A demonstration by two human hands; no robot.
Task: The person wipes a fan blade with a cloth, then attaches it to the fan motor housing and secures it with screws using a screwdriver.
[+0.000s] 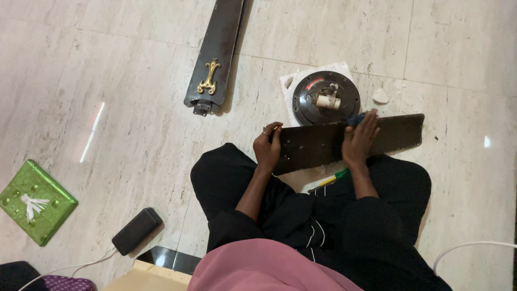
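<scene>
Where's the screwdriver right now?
In the head view, the green-and-yellow screwdriver lies on the floor just in front of the person's lap, under the dark fan blade held by both hands, nearer the right hand.

fan motor blocks ahead | 2nd blade fwd-left | floor left free

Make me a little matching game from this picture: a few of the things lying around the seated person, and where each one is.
Things:
1. fan blade with gold ornament
2. green box
3. fan motor
4. screwdriver

Places:
A. on the person's lap, under the dark blade held by the left hand and right hand
B. on the floor at the far left
C. on a white pad just beyond the hands
D. flat on the floor at the top, untouched

Pairs: 1-D, 2-B, 3-C, 4-A
</scene>
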